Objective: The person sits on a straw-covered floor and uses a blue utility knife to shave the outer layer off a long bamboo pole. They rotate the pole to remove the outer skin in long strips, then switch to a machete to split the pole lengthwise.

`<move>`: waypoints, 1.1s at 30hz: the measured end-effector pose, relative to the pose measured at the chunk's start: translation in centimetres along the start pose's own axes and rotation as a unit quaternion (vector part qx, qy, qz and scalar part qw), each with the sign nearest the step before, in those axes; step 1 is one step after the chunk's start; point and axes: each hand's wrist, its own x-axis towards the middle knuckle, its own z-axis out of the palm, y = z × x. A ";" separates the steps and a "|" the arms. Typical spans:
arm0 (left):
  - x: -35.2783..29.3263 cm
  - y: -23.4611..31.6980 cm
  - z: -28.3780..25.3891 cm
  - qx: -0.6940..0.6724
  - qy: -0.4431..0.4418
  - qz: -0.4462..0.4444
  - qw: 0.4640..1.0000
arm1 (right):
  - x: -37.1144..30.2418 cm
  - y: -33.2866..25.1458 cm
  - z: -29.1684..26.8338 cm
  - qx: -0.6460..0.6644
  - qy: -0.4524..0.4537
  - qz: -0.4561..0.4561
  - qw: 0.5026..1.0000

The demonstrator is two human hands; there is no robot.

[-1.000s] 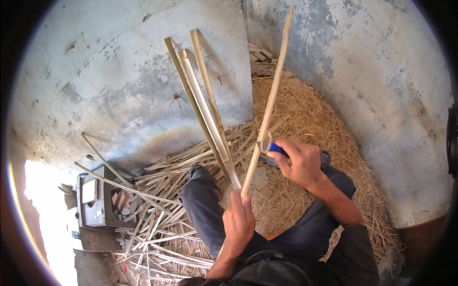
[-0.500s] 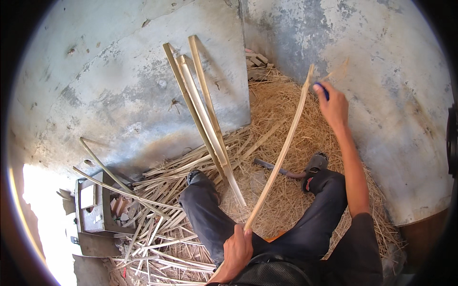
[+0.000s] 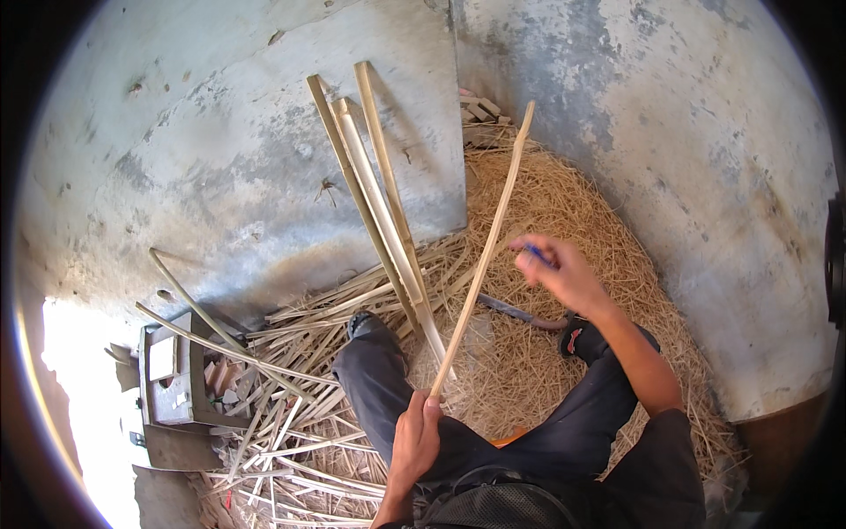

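My left hand [image 3: 414, 445] is closed round the lower end of a long pale strip of split bamboo or wood [image 3: 489, 247]. The strip slants up and away, slightly bent, its far end free above the shavings. To the right of the strip's middle, apart from it, my right hand [image 3: 568, 278] is closed on a small blue-handled tool [image 3: 540, 257]. Motion blurs those fingers, and any blade on the tool cannot be made out.
Several long strips [image 3: 379, 203] lean against the grey wall [image 3: 220, 167]. Cut strips [image 3: 300, 458] lie piled at left beside a grey box [image 3: 185, 379] holding broken pieces. Curly shavings [image 3: 582, 212] cover the floor. A dark curved bar [image 3: 520, 314] lies between my feet.
My right hand has come down and left, back toward me, with the blue-handled tool. A thin shaving seen near it earlier is gone from there. The strip's far end has swung left.
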 end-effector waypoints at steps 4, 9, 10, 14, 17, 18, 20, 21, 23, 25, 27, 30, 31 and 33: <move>0.9 2.4 0.7 0.005 -0.025 0.048 0.999 | -1.3 0.5 3.4 0.095 0.003 -0.053 0.994; 2.0 4.6 1.2 0.010 -0.021 0.103 0.994 | -1.8 -0.1 3.0 0.198 0.024 -0.038 0.979; 2.2 4.5 1.3 -0.002 -0.014 0.123 0.992 | -1.8 0.0 2.6 0.215 0.032 -0.031 0.976; 2.8 3.8 1.0 0.004 -0.043 0.122 0.992 | -1.8 -0.2 1.1 0.227 0.072 -0.051 0.970; 2.9 3.5 0.7 0.010 -0.061 0.094 0.994 | -2.2 -0.8 0.6 0.188 0.095 -0.086 0.974; 2.9 3.7 0.8 0.011 -0.054 0.099 0.994 | -2.5 -1.2 0.8 0.190 0.110 -0.105 0.970; 2.8 4.7 0.9 0.012 -0.039 0.110 0.993 | -3.0 -0.9 1.3 0.153 0.148 -0.144 0.966; 2.9 5.2 1.1 0.008 -0.032 0.107 0.994 | -3.3 -0.3 1.5 0.114 0.169 -0.165 0.965; 2.9 6.0 1.4 0.000 -0.018 0.101 0.995 | -4.2 0.3 2.2 0.009 0.170 -0.214 0.962; 2.9 6.8 1.6 0.015 0.015 0.120 0.993 | -5.2 0.1 3.1 -0.119 0.129 -0.264 0.948; 3.0 7.2 1.9 0.020 0.039 0.132 0.990 | -5.8 0.0 3.8 -0.193 0.093 -0.336 0.917; 3.1 7.7 2.2 0.008 0.057 0.139 0.989 | -6.4 -0.3 4.7 -0.231 0.070 -0.381 0.893; 3.1 7.9 2.3 0.002 0.060 0.141 0.988 | -6.6 -0.4 4.9 -0.232 0.068 -0.386 0.890; 3.0 8.1 2.3 0.007 0.069 0.146 0.987 | -6.6 -0.3 5.2 -0.236 0.080 -0.391 0.886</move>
